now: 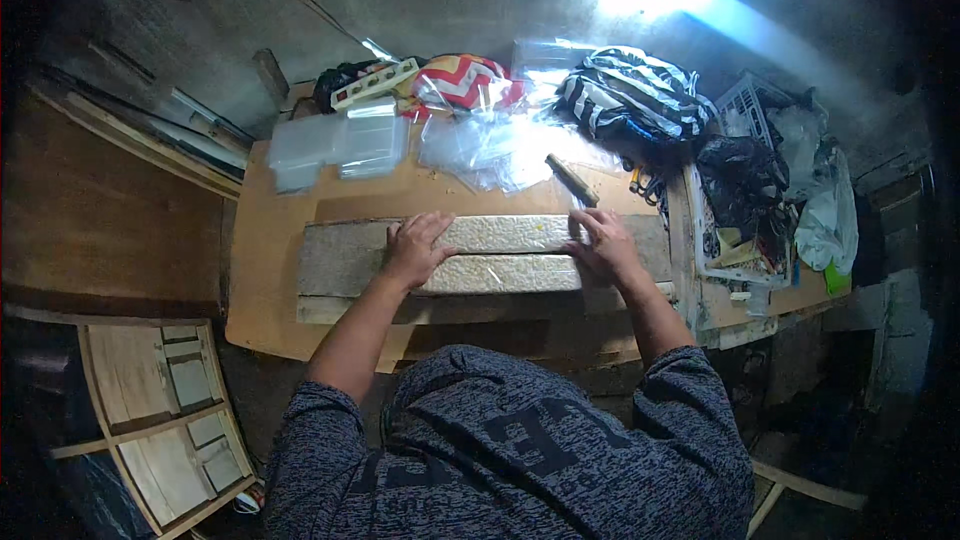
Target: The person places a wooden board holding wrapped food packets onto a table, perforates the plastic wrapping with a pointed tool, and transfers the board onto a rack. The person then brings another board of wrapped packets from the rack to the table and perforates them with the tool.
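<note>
Two long, cream-coloured slabs with a bumpy surface, which look like tempeh, lie side by side on a worn grey wooden board. They are the far slab (510,232) and the near slab (500,274), both with a glossy sheen like clear film. My left hand (415,248) grips their left ends, thumb near the seam and fingers over the far slab's end. At the right ends my right hand (605,243) holds on in the same way, fingers bent. Just beyond it a knife (572,180) with a brownish handle lies slanted; its blade is partly hidden.
Under the board (340,250) is a brown tabletop (262,290). Clear plastic sheets (370,143) spread along its back, beside a power strip (375,86), a red-and-white patterned bag (465,83) and a striped black-and-white bag (640,95). A cluttered white crate (715,265) stands right.
</note>
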A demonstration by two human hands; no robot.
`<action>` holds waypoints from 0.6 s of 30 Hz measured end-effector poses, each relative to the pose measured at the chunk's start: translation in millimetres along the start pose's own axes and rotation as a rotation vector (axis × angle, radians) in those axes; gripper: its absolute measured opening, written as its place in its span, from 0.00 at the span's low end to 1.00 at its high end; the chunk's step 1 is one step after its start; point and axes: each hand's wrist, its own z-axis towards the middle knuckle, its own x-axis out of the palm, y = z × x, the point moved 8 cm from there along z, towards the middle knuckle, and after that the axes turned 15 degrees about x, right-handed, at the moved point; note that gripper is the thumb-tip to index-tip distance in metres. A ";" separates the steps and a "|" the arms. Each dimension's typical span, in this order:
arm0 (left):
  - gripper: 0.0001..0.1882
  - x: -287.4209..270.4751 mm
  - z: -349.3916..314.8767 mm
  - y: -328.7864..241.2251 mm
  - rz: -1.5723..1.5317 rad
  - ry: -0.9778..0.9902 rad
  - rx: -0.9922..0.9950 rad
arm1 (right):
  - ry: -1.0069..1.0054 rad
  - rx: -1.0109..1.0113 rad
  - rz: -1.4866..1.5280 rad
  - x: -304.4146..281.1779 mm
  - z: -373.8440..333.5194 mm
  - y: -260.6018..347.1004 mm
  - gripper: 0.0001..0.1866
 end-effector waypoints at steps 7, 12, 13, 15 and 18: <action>0.29 -53.1 -87.8 -11.5 0.021 -0.148 -0.076 | 0.127 0.001 -0.250 44.4 -39.9 43.1 0.43; 0.29 -71.8 -194.0 -27.2 -0.155 -0.218 -0.217 | 0.149 -0.046 -0.310 72.5 -62.2 109.5 0.45; 0.29 -71.1 -212.5 -28.4 -0.197 -0.226 -0.255 | 0.147 -0.082 -0.283 75.3 -66.5 125.1 0.45; 0.29 -70.1 -246.8 -28.6 -0.230 -0.214 -0.339 | 0.145 -0.159 -0.270 81.4 -72.3 155.7 0.44; 0.30 -71.3 -280.1 -33.7 -0.316 -0.171 -0.465 | 0.199 -0.221 -0.201 91.8 -84.0 192.0 0.42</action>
